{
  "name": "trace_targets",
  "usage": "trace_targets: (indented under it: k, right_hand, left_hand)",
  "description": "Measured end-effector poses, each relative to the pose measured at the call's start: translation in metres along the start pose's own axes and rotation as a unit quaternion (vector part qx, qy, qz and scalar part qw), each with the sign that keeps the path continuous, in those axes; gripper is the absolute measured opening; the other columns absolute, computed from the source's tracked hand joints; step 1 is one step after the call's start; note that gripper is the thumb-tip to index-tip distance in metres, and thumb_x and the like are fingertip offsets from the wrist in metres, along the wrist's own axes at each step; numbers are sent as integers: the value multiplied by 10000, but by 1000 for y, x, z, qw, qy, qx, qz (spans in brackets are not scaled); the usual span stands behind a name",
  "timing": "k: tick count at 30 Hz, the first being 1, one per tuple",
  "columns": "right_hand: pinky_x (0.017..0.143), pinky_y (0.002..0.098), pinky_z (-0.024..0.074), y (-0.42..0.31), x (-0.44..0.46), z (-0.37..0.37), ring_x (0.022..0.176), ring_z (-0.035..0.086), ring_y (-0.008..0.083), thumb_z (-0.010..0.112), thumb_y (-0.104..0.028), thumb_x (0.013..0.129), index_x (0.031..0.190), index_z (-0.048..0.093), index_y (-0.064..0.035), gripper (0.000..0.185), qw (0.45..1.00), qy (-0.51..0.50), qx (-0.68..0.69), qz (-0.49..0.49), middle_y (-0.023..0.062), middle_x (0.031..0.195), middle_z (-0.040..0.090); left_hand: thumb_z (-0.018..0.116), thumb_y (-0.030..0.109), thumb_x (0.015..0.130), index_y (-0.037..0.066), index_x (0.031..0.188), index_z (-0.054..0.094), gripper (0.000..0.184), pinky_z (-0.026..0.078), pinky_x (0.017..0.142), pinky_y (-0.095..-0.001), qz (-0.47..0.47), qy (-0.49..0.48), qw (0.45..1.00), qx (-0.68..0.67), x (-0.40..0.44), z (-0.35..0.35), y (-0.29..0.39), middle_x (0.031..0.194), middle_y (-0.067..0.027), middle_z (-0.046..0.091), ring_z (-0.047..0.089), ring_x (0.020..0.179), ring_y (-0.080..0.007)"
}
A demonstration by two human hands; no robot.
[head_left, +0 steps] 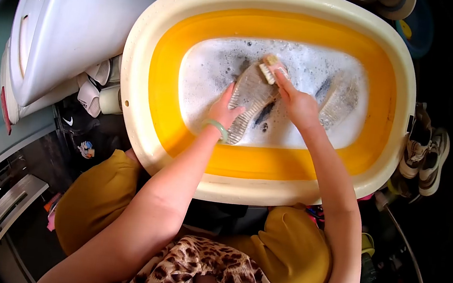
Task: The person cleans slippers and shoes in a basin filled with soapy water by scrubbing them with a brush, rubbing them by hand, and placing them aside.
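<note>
A shoe point(254, 91) lies sole up in the soapy water of a yellow and cream basin point(254, 191). My left hand point(224, 110), with a pale green bangle at the wrist, grips the shoe's left edge. In my right hand point(298, 104) is a scrubbing brush point(270, 68), its white bristles against the upper part of the sole. A second shoe point(340, 101) rests sole up in the suds to the right, partly covered by foam. Dark parts of both shoes show at the water surface.
To the left of the basin stands a white curved fixture point(92, 20), with slippers point(89, 95) below it. A pair of sneakers point(432, 162) sits beyond the basin's right rim. Both of my knees are close to the near rim.
</note>
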State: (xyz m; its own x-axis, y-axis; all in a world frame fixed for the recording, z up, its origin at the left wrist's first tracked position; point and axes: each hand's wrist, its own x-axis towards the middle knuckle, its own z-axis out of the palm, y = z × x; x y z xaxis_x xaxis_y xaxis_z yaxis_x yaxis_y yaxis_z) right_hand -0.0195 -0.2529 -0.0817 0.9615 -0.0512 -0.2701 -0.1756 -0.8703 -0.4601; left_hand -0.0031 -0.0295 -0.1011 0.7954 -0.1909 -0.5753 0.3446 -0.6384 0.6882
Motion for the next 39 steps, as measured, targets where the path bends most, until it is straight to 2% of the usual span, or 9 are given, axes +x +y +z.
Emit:
trace_targets:
  k: [4, 6, 9, 16, 17, 19, 23, 34, 39]
  right_hand:
    - [531, 406, 474, -5, -32, 9, 575, 601, 319, 491, -269, 911, 1333, 405, -385, 446, 994, 47, 66, 68, 176, 653, 595]
    - [480, 394, 471, -13, -56, 10, 536, 596, 294, 524, -220, 875, 1348, 372, -410, 532, 996, -75, -30, -29, 147, 607, 576]
    - [435, 380, 463, -6, -51, 17, 487, 579, 266, 531, -158, 845, 1373, 335, -400, 613, 970, -77, -131, -190, 111, 565, 551]
    - [478, 398, 468, 13, -5, 13, 495, 576, 299, 498, -257, 910, 1328, 420, -356, 437, 996, 86, -14, -28, 152, 597, 583]
    - [492, 407, 469, 5, -18, 15, 500, 578, 303, 496, -253, 912, 1333, 415, -360, 442, 1000, 26, 13, -13, 138, 597, 588]
    - [489, 399, 473, -8, -56, 23, 483, 569, 280, 504, -233, 901, 1341, 403, -369, 472, 986, -12, 121, -113, 110, 587, 586]
    - [488, 370, 485, 11, -42, 3, 486, 577, 252, 520, -219, 879, 1324, 422, -393, 487, 982, -59, -107, -146, 85, 569, 565]
    - [639, 408, 485, 63, 12, -10, 712, 625, 350, 485, -368, 913, 1304, 459, -327, 394, 985, 72, 31, 156, 168, 812, 646]
    - [663, 353, 490, 51, -8, -20, 726, 637, 257, 527, -268, 913, 1331, 432, -315, 432, 984, 93, 96, 116, 142, 955, 656]
  left_hand:
    - [678, 213, 791, 164, 1410, 287, 734, 407, 960, -363, -17, -2, 1000, 22, 1, 0, -5, 1275, -148, 521, 529, 1134, -304]
    - [677, 208, 789, 162, 1404, 299, 724, 414, 951, -364, -20, 3, 999, 36, 0, 2, -8, 1258, -148, 536, 539, 1120, -303]
    - [684, 191, 780, 114, 1400, 306, 731, 412, 947, -313, -10, -21, 997, 71, 4, -1, -5, 1261, -147, 537, 548, 1115, -258]
    - [669, 182, 789, 101, 1385, 321, 695, 414, 943, -341, 2, 11, 1000, 27, 3, 2, -5, 1260, -164, 530, 535, 1123, -294]
    - [664, 180, 794, 112, 1376, 333, 673, 413, 939, -359, 0, 18, 1000, -2, 2, 3, -10, 1240, -168, 542, 535, 1118, -311]
    - [663, 181, 796, 106, 1380, 326, 678, 409, 949, -355, -6, 10, 1000, 24, -1, -2, -1, 1262, -165, 526, 526, 1135, -305]
    - [665, 181, 799, 84, 1389, 307, 696, 402, 964, -346, -79, -44, 995, -33, -8, -12, 21, 1296, -158, 502, 513, 1159, -297]
    - [678, 211, 791, 45, 1391, 298, 729, 365, 1001, -325, -18, 2, 1000, 23, 1, 0, -2, 1337, -171, 457, 473, 1204, -278]
    - [671, 249, 795, 74, 1395, 297, 728, 398, 967, -343, 50, 40, 997, 47, 1, 6, -18, 1285, -177, 506, 515, 1152, -308]
